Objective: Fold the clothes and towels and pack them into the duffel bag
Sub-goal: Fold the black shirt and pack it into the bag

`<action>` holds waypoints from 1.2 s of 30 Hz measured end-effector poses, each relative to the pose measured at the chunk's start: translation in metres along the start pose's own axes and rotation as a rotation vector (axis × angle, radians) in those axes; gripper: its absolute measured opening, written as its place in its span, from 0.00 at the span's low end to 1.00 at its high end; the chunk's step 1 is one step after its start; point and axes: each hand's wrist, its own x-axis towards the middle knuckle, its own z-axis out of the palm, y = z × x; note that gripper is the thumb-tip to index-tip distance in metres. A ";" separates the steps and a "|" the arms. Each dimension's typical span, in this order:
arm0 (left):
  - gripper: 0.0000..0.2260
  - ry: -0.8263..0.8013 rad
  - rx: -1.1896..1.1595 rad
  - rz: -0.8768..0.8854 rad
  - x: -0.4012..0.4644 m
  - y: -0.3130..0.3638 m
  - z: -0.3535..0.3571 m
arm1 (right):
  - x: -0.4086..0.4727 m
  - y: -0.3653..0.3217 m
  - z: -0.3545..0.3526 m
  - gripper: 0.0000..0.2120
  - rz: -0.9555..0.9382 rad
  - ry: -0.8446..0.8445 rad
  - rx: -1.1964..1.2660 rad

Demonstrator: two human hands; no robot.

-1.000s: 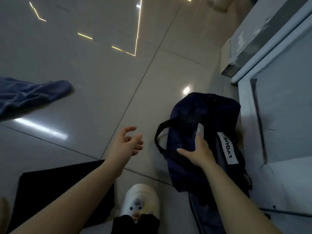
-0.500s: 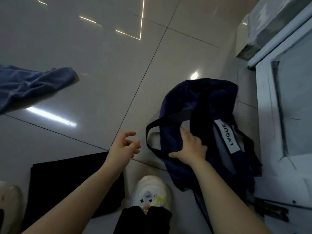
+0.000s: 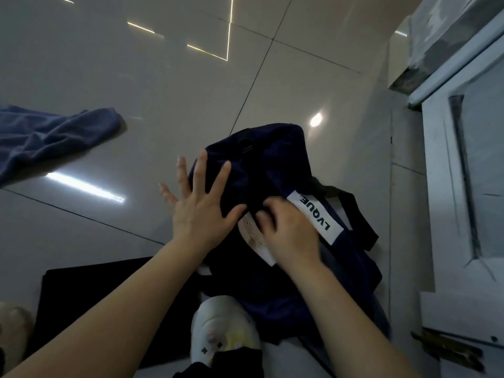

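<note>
A navy duffel bag (image 3: 275, 162) with a white "LVQUE" label (image 3: 313, 212) lies crumpled on the tiled floor in the middle. My left hand (image 3: 200, 203) is spread flat with fingers apart against the bag's left side. My right hand (image 3: 286, 230) has its fingers curled into the bag's fabric by the label, over a white paper tag (image 3: 257, 238). A blue towel (image 3: 46, 137) lies loose on the floor at the far left. A folded black garment (image 3: 90, 296) rests flat at the lower left, partly under my left forearm.
Glossy grey floor tiles (image 3: 163, 105) stretch away to the back. A white door or cabinet panel (image 3: 463, 186) stands along the right. My white shoe (image 3: 221, 331) is at the bottom centre, touching the bag, and another shoe (image 3: 13, 326) shows at the left edge.
My left hand has moved right from above the floor onto the bag and spread open. My right hand has shifted right toward the label and gripped the fabric. The bag sits closer to me.
</note>
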 end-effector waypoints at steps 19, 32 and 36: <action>0.45 -0.255 -0.172 -0.109 0.056 -0.035 0.027 | 0.142 0.069 -0.042 0.15 0.175 0.074 -0.575; 0.31 0.005 -0.482 -0.136 -0.039 -0.086 0.003 | 0.056 0.002 -0.017 0.36 -0.175 0.304 -0.346; 0.29 0.063 -0.429 -0.293 -0.100 -0.123 0.005 | -0.001 -0.053 0.040 0.27 -0.443 0.176 -0.190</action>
